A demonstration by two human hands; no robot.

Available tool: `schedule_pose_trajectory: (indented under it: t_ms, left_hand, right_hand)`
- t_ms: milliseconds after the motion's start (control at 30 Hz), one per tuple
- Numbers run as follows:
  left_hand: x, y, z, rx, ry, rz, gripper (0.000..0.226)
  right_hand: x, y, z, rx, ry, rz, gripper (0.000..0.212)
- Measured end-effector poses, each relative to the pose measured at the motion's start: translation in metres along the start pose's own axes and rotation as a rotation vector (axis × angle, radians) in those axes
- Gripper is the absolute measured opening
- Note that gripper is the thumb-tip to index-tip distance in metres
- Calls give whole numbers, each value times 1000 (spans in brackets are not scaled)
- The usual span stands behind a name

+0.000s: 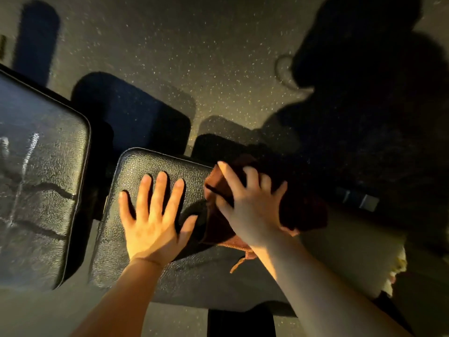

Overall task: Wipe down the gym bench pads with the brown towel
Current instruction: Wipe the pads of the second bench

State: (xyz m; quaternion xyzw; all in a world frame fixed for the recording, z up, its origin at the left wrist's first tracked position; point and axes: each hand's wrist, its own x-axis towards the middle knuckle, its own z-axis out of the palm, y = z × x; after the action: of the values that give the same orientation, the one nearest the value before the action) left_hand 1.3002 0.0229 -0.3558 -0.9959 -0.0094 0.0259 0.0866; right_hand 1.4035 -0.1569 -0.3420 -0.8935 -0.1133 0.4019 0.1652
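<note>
Wiping looks midway: right hand clutches brown towel on the small pad, left hand flat, fingers spread; bigger pad likely pending.

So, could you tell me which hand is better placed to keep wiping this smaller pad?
The right hand: it grips the brown towel on the smaller pad. The left hand lies flat on the pad, holding nothing.

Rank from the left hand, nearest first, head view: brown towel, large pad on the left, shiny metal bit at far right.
From the left hand:
1. brown towel, just right of its thumb.
2. large pad, to its left across the gap.
3. metal bit, far right, in shadow.
</note>
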Motion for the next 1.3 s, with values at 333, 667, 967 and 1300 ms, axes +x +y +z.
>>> schedule_pose_trajectory:
  t_ms: [333, 667, 967, 1300]
  left_hand:
    - [-3, 0, 1, -2, 34, -28, 64]
    - [15, 102, 0, -161, 6, 51, 57]
    - [14, 111, 8, -54, -94, 13, 64]
    - [14, 111, 9, -1, -119, 34, 68]
  right_hand:
    - [-7, 42, 9, 6, 32, 31, 79]
    - [-40, 158, 12, 41, -73, 319, 81]
    - [-33, 139, 8, -29, -75, 169, 74]
    - [-30, 162, 16, 53, -47, 85, 74]
